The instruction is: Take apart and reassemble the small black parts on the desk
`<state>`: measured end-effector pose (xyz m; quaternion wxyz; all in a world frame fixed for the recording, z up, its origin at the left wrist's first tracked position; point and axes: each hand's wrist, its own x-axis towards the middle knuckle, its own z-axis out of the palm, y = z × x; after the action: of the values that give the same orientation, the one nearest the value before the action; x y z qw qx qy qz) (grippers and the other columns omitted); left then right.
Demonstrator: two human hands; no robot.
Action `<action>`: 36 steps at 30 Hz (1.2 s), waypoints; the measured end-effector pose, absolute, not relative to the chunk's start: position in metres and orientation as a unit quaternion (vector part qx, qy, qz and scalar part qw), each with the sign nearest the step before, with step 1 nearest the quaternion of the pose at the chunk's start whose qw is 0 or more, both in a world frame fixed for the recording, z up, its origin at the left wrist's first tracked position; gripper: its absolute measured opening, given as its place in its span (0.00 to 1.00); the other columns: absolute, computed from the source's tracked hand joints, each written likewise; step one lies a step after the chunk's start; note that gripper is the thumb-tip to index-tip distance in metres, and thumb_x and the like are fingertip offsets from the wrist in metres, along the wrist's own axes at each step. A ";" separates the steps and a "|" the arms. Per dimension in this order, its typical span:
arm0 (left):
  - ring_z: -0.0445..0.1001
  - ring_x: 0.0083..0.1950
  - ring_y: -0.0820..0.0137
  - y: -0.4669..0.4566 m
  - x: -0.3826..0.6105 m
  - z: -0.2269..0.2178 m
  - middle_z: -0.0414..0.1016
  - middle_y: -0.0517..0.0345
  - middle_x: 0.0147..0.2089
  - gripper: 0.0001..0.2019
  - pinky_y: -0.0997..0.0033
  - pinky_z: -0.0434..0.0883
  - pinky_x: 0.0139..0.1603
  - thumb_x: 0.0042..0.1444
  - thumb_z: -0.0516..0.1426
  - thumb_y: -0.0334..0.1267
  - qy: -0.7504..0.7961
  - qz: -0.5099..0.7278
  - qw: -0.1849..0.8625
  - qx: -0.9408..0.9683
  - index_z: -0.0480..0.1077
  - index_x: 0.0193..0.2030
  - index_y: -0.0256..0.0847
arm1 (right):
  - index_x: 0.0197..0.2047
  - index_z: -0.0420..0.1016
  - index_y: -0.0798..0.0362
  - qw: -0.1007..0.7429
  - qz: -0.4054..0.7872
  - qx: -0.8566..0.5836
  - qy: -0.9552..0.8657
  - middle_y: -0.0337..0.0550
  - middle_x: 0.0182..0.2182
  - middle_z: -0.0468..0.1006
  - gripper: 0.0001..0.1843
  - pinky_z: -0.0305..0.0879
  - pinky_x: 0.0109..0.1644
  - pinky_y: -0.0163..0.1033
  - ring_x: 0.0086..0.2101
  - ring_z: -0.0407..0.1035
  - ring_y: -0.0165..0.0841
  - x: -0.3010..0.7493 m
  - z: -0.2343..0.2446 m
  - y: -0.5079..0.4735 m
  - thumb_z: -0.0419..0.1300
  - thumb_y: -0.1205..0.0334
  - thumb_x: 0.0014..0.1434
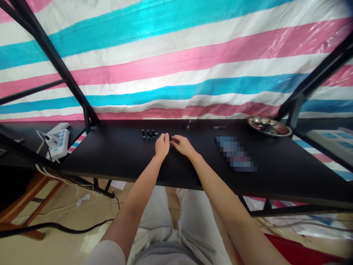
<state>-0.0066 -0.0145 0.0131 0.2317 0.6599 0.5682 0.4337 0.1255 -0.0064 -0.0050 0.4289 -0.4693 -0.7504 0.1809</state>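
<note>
Both hands meet over the middle of the black table (116, 151). My left hand (162, 144) is closed, its fingers pressed together and whatever they hold hidden. My right hand (182, 144) pinches a small dark piece (170, 139) that shows between the two hands; its kind is too small to make out. Just beyond my left hand stand several small black cylinders (148, 133) with pale ends, one of them apparently lying on its side.
Farther back lie a small clear-and-white piece (189, 124) and a row of small shiny pieces (220, 127). A round metal tray (268, 127) sits at the back right, with a blurred blue packet (235, 154) nearer. Power strips (62, 141) are at left; black frame bars (63, 73) flank the table.
</note>
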 end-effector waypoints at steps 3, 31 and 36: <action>0.67 0.31 0.71 -0.016 -0.006 0.015 0.68 0.58 0.27 0.17 0.73 0.61 0.37 0.62 0.41 0.43 0.573 0.435 0.228 0.656 0.61 0.26 0.41 | 0.32 0.72 0.52 0.442 0.146 -0.527 -0.711 0.44 0.28 0.74 0.09 0.61 0.35 0.40 0.27 0.65 0.34 0.133 -0.010 -0.001 0.57 0.55 0.52; 0.66 0.28 0.72 -0.018 -0.004 0.015 0.68 0.59 0.25 0.18 0.73 0.60 0.34 0.61 0.41 0.44 0.548 0.443 0.258 0.661 0.62 0.26 0.41 | 0.33 0.75 0.52 0.334 0.095 -0.762 -0.547 0.45 0.32 0.78 0.09 0.63 0.37 0.38 0.34 0.70 0.36 0.167 -0.005 0.051 0.56 0.57 0.53; 0.66 0.28 0.73 -0.018 -0.004 0.014 0.68 0.59 0.25 0.18 0.73 0.60 0.34 0.62 0.40 0.45 0.545 0.444 0.258 0.663 0.62 0.26 0.41 | 0.32 0.74 0.52 0.338 0.101 -0.765 -0.539 0.45 0.32 0.78 0.09 0.63 0.37 0.38 0.34 0.70 0.36 0.167 -0.005 0.054 0.57 0.57 0.52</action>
<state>-0.0040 -0.0181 0.0143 0.2576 0.6628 0.5450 0.4442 0.1668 0.0545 -0.0055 0.3378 -0.7648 -0.5392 0.1013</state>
